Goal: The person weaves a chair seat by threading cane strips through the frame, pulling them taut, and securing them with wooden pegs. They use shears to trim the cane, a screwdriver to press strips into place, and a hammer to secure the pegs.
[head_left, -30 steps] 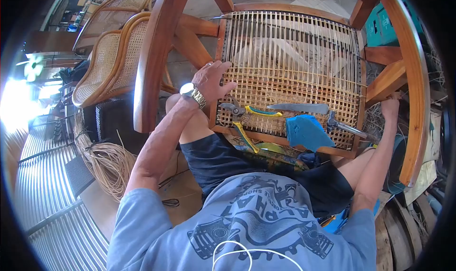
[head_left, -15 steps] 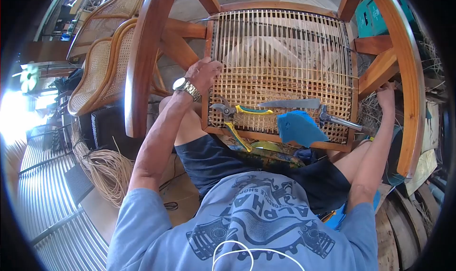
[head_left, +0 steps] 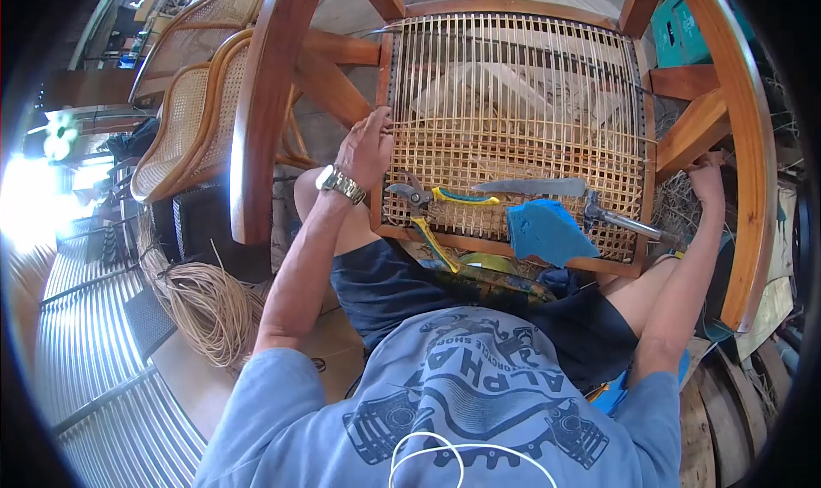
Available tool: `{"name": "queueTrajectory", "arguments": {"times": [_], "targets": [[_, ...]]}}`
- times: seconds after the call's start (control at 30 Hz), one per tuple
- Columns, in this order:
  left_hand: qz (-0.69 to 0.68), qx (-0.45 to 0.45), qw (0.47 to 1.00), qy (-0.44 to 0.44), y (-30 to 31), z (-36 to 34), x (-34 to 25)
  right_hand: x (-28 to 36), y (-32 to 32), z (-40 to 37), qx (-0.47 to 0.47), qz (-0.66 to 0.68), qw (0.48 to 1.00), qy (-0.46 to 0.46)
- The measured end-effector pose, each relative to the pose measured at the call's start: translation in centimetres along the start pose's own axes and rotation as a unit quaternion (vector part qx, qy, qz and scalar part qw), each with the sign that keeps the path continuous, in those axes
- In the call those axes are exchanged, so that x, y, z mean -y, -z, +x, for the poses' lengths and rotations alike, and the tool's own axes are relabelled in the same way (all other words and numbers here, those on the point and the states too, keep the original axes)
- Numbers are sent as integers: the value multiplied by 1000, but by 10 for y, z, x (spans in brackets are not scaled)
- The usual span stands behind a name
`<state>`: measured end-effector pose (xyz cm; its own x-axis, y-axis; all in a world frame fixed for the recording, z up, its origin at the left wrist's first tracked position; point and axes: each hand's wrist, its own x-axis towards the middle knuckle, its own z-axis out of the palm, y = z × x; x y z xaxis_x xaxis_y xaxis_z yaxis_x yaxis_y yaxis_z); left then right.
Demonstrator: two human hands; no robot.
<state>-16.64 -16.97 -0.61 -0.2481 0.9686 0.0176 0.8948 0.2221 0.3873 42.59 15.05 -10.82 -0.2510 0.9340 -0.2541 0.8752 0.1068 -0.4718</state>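
Note:
Across my lap lies a wooden frame with a partly woven cane seat (head_left: 513,146). My left hand (head_left: 368,148), with a metal watch at the wrist, rests on the frame's left edge; its fingers are bent together at the cane, and anything between them is too small to make out. My right hand (head_left: 706,177) is beyond the right edge, beside the wooden brace, its fingers partly hidden. On the weave lie yellow-handled pruning shears (head_left: 440,206), a flat blade (head_left: 530,186), a blue piece of material (head_left: 550,230) and a hammer (head_left: 624,222).
Wooden chair legs rise at left (head_left: 274,112) and right (head_left: 747,163). Rattan chairs (head_left: 184,137) stand at the left, above a coiled cane bundle (head_left: 209,308). A green crate (head_left: 682,30) is at the back right; wooden slats (head_left: 723,411) lie lower right.
The whole view has shifted, with the scene slightly further right. My left hand's fingers have straightened a little along the frame edge. The tools lie in the same places on the weave.

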Motion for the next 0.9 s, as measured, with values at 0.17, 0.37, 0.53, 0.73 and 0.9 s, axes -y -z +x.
{"name": "queueTrajectory", "arguments": {"times": [0.17,0.37,0.53,0.73,0.9], "targets": [[59,-26,997,-31,-4,-16,-8,-12,-4,8,-51,48,996,54],[99,75,991,-54,17,-2,-15,49,16,-23,-34,8,999,17],[-62,14,997,-32,-1,-11,11,35,20,-61,-254,31,966,34],[-132,-141,978,85,-41,-20,19,77,42,-252,-412,74,908,-1],[-249,-281,912,165,-61,-16,-5,122,25,-324,-415,166,894,-5]]}}
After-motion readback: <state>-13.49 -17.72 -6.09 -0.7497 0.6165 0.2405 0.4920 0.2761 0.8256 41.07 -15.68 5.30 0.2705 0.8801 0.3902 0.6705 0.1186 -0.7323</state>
